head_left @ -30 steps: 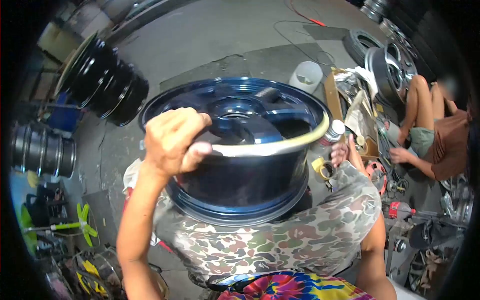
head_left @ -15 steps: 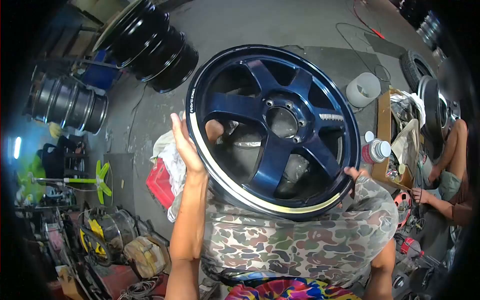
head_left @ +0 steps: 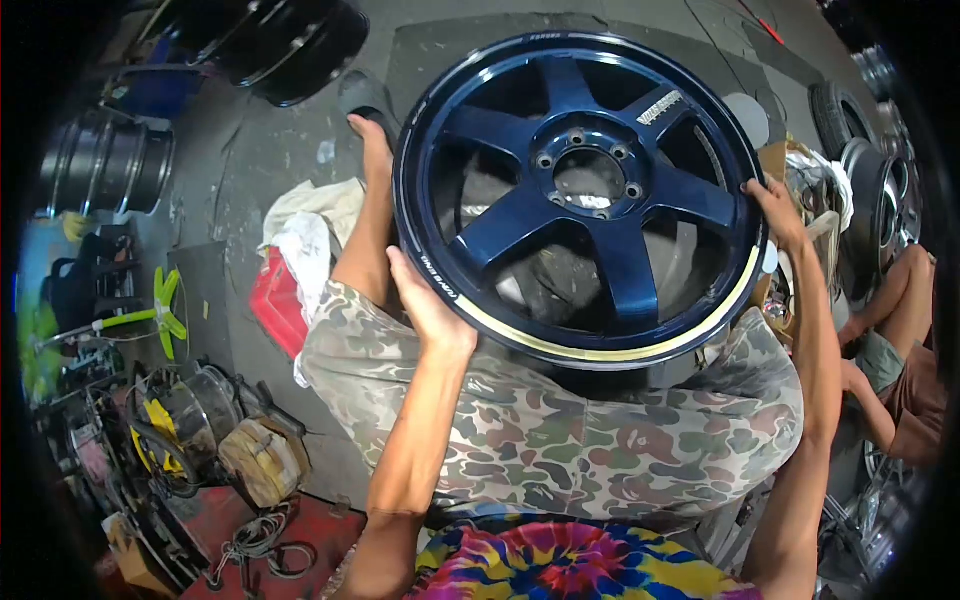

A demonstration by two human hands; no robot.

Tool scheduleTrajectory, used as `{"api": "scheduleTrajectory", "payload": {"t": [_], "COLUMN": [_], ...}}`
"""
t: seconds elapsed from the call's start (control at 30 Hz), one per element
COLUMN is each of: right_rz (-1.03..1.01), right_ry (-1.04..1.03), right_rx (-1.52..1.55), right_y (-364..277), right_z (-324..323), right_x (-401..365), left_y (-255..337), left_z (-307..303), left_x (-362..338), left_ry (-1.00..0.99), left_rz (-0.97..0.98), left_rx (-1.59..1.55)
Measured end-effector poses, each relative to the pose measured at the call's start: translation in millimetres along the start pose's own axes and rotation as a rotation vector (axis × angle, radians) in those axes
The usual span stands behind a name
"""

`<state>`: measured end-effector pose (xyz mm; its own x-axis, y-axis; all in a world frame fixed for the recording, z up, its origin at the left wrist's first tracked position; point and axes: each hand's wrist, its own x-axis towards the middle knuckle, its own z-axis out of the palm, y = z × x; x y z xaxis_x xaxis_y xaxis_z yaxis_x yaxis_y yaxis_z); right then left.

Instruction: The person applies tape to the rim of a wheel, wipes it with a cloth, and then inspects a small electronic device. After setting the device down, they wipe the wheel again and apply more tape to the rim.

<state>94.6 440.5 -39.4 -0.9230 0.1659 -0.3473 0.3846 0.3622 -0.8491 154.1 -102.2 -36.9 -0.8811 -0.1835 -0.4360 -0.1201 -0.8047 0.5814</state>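
Observation:
A dark blue six-spoke wheel rim (head_left: pixel 625 265) is held up above the lap, its face toward me. Pale yellowish tape or coating runs along its lower outer lip, with white lettering at the strip's left end. My left hand (head_left: pixel 432 312) supports the lower left edge, palm against the lip, and some fingers are hidden behind it. On the right edge my right hand (head_left: pixel 778 212) grips the lip, thumb at the front and other fingers out of sight. Camouflage shorts (head_left: pixel 560 440) lie just below the rim.
Black rims (head_left: pixel 280 50) stand at upper left. A red container (head_left: pixel 275 300) with white cloth (head_left: pixel 303 250) sits left of the legs, near a green fan (head_left: pixel 168 312). At right are a tyre (head_left: pixel 840 115), more rims (head_left: pixel 870 190) and another seated person (head_left: pixel 905 400).
The wheel rim has risen in view, shifted right and turned counterclockwise, carrying the pale strip toward the lower right. My right hand has moved up along with the right edge.

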Motion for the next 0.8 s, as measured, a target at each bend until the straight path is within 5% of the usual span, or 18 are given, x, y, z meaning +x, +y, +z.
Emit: {"api": "scheduleTrajectory", "payload": {"t": [0.07, 0.1, 0.13, 0.27, 0.4, 0.57, 0.67, 0.77, 0.8], "right_rz": [-0.15, -0.065, 0.148, 0.134, 0.173, 0.156, 0.158, 0.067, 0.023], "right_ry": [0.077, 0.183, 0.247, 0.467, 0.588, 0.667, 0.674, 0.656, 0.663], "right_rx": [-0.133, -0.215, 0.086, 0.17, 0.236, 0.286, 0.123, 0.139, 0.159], "right_y": [75.5, 97.2, 72.4, 95.4, 85.3, 106.2, 82.5, 94.2, 96.1], "right_z": [7.1, 22.5, 43.8, 73.8, 80.5, 82.5, 90.5, 94.2, 103.0], "right_x": [-17.2, -37.7, -68.0, -104.8, -103.8, -114.7, -117.1, -113.5, -111.0], "left_y": [-20.4, -27.7, -13.2, -4.4, -4.7, 0.2, -0.2, 12.0, 14.7], "left_z": [-5.2, -21.9, -8.7, 0.7, 24.1, 18.4, 8.3, 6.8, 10.1], "left_x": [1.4, 14.6, 21.0, 63.5, 89.1, 95.9, 92.9, 62.5, 43.6], "left_ry": [0.013, 0.09, 0.087, -0.186, -0.114, -0.163, -0.218, -0.265, -0.285], "left_rz": [0.084, 0.07, -0.055, -0.063, 0.074, -0.008, 0.134, 0.919, 0.932], "left_rx": [0.173, 0.236, 0.196, 0.361, 0.612, 0.62, 0.787, 1.461, 1.448]}}
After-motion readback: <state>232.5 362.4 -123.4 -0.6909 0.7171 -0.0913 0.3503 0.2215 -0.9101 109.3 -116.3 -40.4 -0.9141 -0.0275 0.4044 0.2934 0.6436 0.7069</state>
